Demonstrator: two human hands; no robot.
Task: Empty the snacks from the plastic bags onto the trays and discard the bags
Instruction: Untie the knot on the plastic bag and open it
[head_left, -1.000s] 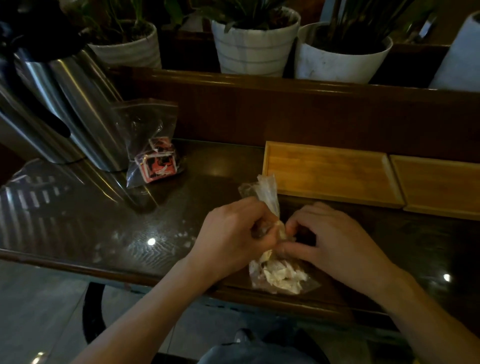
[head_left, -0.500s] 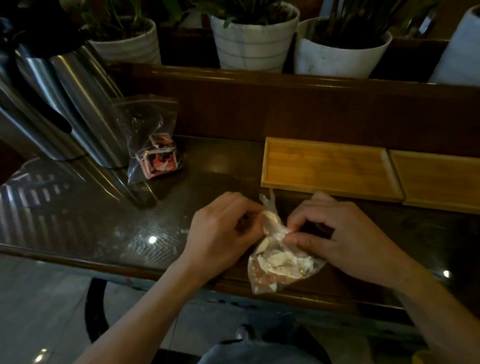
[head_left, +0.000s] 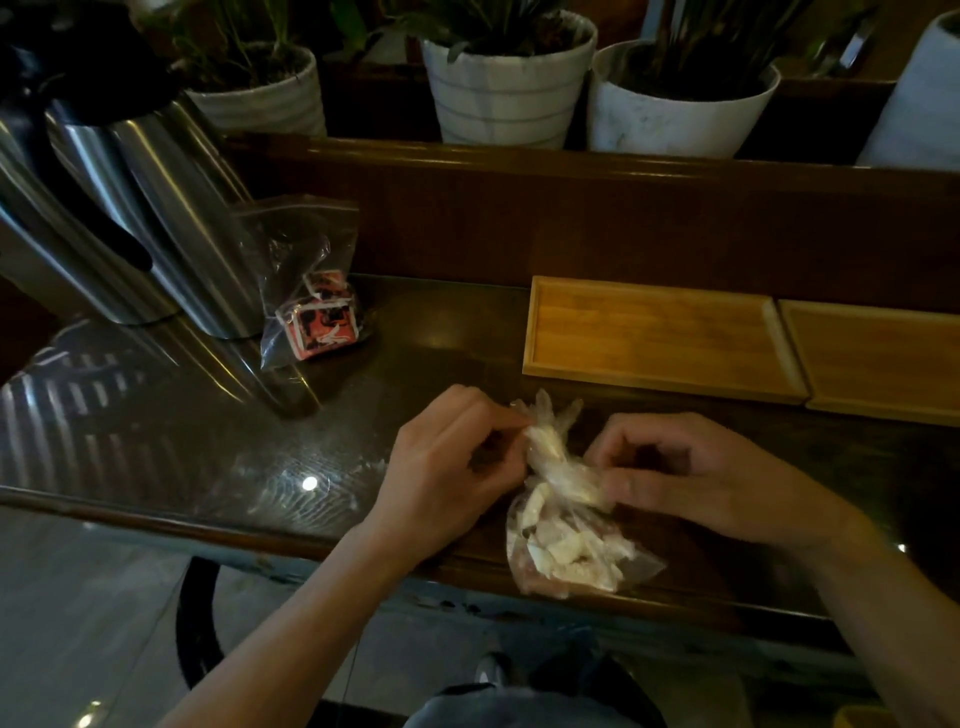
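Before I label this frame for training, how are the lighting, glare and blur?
Head view: dim overall; a bright glare spot on the glossy table; the left hand and right hand slightly motion-blurred at the knotted bag; wide-angle bending tilts the steel flasks.

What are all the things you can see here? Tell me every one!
tied snack bag: 1, clear with whitish pieces, near table edge, pinched at its knot
zip bag: 1, clear with red packets, leaning on the flasks
wooden trays: 2, light brown, side by side, nothing on them
metal flasks: 2, silver, left
plant pots: at least 4, white, behind the ledge
table: 1, dark, glossy
hands: left hand, right hand, both on the knot
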